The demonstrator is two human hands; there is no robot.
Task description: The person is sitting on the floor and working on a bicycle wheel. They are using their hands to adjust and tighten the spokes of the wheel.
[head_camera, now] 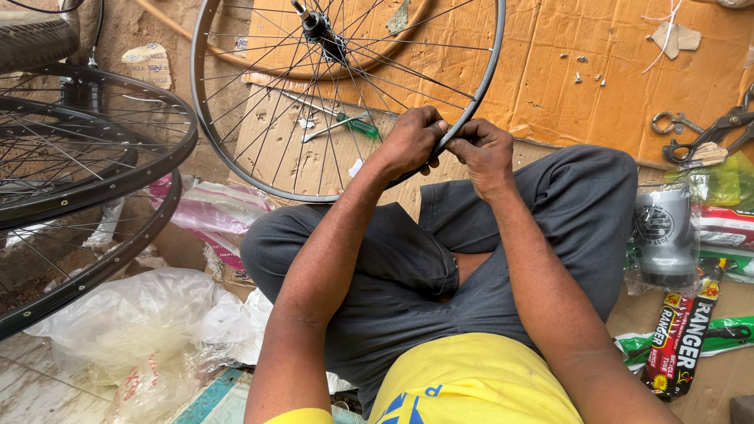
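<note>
1. Sitting cross-legged on the cardboard sheet (628, 71), I had the bicycle wheel (345, 94) stood on edge in front of my knees, its lower rim near the sheet's front edge, where both hands could meet on it.
2. My left hand (408, 141) was curled shut over the rim, fingers wrapped round the metal so the wheel would not roll or tip.
3. My right hand (483, 149) was pinched closed on the same stretch of rim, just beside the left and touching it; whether the fingertips held a spoke end or some small part I cannot tell, as the knuckles hid it.
4. The hub (322, 35) sat toward the sheet's far edge, with the spokes fanning down to my hands, so the part I worked was the nearest one.
5. A green-handled screwdriver (349, 123) lay on the cardboard behind the spokes, within reach.
6. Small loose metal bits (585, 74) lay scattered toward the far right of the sheet, and scissors (703, 141) rested at its right edge.
7. Two black wheels (94, 165) were stacked off the left side, apart from mine.
8. A clear plastic bag (141, 314) lay crumpled by my left knee.
</note>
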